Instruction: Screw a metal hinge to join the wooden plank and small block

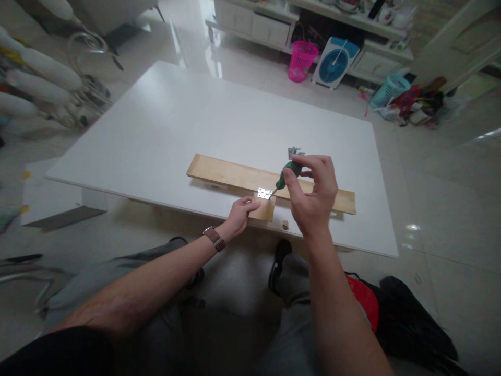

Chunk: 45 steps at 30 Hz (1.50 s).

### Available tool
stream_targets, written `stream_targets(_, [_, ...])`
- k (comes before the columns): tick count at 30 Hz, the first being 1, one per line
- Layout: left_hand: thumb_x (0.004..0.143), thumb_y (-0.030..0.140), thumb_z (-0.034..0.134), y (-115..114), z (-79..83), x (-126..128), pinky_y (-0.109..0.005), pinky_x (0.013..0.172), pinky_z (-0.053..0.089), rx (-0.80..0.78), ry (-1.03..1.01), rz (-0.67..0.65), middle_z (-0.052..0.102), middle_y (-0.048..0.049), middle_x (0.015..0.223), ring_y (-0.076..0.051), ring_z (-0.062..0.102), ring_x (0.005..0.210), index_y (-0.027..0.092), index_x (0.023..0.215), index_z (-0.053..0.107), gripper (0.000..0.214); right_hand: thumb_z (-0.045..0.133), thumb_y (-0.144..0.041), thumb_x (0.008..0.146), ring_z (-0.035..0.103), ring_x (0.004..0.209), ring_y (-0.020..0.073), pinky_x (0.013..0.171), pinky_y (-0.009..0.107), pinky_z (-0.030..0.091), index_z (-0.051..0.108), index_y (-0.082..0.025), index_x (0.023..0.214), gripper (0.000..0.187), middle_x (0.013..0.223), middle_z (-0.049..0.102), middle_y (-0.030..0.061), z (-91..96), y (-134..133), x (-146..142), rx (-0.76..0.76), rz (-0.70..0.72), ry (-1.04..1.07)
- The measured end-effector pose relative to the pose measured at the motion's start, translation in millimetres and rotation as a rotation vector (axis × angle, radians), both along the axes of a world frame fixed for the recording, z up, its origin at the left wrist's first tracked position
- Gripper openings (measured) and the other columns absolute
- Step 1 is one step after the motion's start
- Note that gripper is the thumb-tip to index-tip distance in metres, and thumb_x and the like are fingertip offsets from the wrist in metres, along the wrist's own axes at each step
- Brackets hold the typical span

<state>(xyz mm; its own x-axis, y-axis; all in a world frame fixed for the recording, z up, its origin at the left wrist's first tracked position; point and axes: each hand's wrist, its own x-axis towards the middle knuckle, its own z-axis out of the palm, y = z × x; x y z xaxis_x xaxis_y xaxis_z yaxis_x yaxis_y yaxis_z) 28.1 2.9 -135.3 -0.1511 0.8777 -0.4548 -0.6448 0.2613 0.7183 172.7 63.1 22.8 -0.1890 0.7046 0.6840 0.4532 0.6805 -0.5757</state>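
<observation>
My right hand (315, 190) grips the green handle of a screwdriver (288, 173). The tool is tilted, and its tip meets the lower edge of a silver metal hinge (265, 193). This hinge lies across the joint between a long wooden plank (230, 172) and a small wooden block (264, 210). At the block's left side, my left hand (240, 214) pinches it between thumb and fingers. Beyond the plank, another hinge (290, 153) lies beside a little pile of screws (298, 151), partly covered by my right hand. Whether a screw sits under the tip is too small to tell.
The white table (219, 115) carries the plank near its front edge, with a small cartoon sticker (285, 225) close to me. On the floor behind stand a pink basket (302, 61), a blue fan (334, 62) and a light-blue basket (390, 90). A red-and-black bag (364, 303) lies at lower right.
</observation>
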Motion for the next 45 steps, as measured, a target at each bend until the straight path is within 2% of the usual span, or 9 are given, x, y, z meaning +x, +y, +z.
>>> stream_targets(6, [0.050, 0.038, 0.104, 0, 3.0, 0, -0.034, 0.080, 0.054, -0.011, -0.018, 0.007, 0.077, -0.0027, 0.083, -0.020, 0.068, 0.082, 0.019, 0.073, 0.076, 0.041, 0.061, -0.023, 0.101, 0.073, 0.113, 0.0205, 0.085, 0.036, 0.066, 0.068, -0.030, 0.132, 0.033, 0.124, 0.076, 0.0051, -3.6, -1, 0, -0.074, 0.095, 0.003])
stream_targets(13, [0.051, 0.038, 0.104, 0, 4.1, 1, -0.035, 0.081, 0.055, -0.025, -0.026, 0.000, 0.077, -0.0036, 0.085, -0.021, 0.069, 0.083, 0.019, 0.075, 0.076, 0.041, 0.076, -0.023, 0.095, 0.069, 0.097, 0.0172, 0.080, 0.034, 0.062, 0.069, -0.028, 0.117, 0.024, 0.106, 0.069, 0.0003, -3.8, 0, 0, -0.025, 0.066, 0.057])
stream_targets(16, [0.051, 0.037, 0.104, 0, 4.2, 1, -0.035, 0.080, 0.054, -0.023, -0.030, 0.003, 0.077, -0.0037, 0.084, -0.021, 0.069, 0.082, 0.018, 0.075, 0.077, 0.041, 0.076, -0.026, 0.094, 0.068, 0.096, 0.0174, 0.080, 0.035, 0.063, 0.067, -0.028, 0.115, 0.023, 0.104, 0.067, -0.0001, -3.5, 0, 0, -0.040, 0.040, 0.035])
stream_targets(24, [0.049, 0.038, 0.104, 0, 3.9, 1, -0.033, 0.080, 0.054, -0.027, -0.018, -0.001, 0.077, -0.0037, 0.085, -0.020, 0.069, 0.082, 0.017, 0.076, 0.076, 0.045, 0.068, -0.022, 0.096, 0.071, 0.104, 0.0211, 0.083, 0.039, 0.065, 0.065, -0.031, 0.131, 0.036, 0.122, 0.073, 0.0040, -3.5, -2, 2, -0.104, 0.089, -0.039])
stream_targets(30, [0.049, 0.038, 0.104, 0, 7.9, 0, -0.032, 0.080, 0.054, -0.030, -0.021, 0.002, 0.077, -0.0026, 0.084, -0.019, 0.069, 0.082, 0.017, 0.076, 0.075, 0.044, 0.077, -0.022, 0.093, 0.070, 0.098, 0.0203, 0.080, 0.037, 0.064, 0.065, -0.032, 0.122, 0.033, 0.112, 0.071, 0.0012, -4.5, -1, 3, -0.086, 0.054, -0.011])
stream_targets(34, [0.046, 0.037, 0.104, 1, 10.2, 0, -0.031, 0.078, 0.055, -0.045, -0.027, 0.006, 0.077, -0.0018, 0.082, -0.018, 0.069, 0.080, 0.017, 0.075, 0.074, 0.046, 0.076, -0.021, 0.093, 0.071, 0.096, 0.0195, 0.078, 0.036, 0.064, 0.065, -0.032, 0.123, 0.033, 0.111, 0.072, 0.0007, -6.0, 0, 3, -0.061, 0.042, 0.007])
stream_targets(39, [0.048, 0.037, 0.102, 1, 8.8, 0, -0.032, 0.078, 0.056, -0.058, -0.026, -0.015, 0.077, -0.0028, 0.083, -0.019, 0.069, 0.080, 0.017, 0.076, 0.074, 0.045, 0.070, -0.022, 0.097, 0.073, 0.099, 0.0216, 0.082, 0.040, 0.067, 0.064, -0.033, 0.135, 0.040, 0.117, 0.074, 0.0030, -7.0, -2, 4, -0.020, 0.013, -0.006])
stream_targets(45, [0.055, 0.035, 0.092, 4, 3.2, -2, -0.029, 0.074, 0.053, -0.054, 0.022, -0.066, 0.075, -0.0040, 0.086, -0.019, 0.069, 0.083, 0.017, 0.080, 0.072, 0.037, 0.062, -0.024, 0.101, 0.071, 0.108, 0.0223, 0.087, 0.041, 0.069, 0.056, -0.037, 0.149, 0.050, 0.134, 0.066, 0.0065, -4.2, -1, 11, 0.054, -0.100, 0.106])
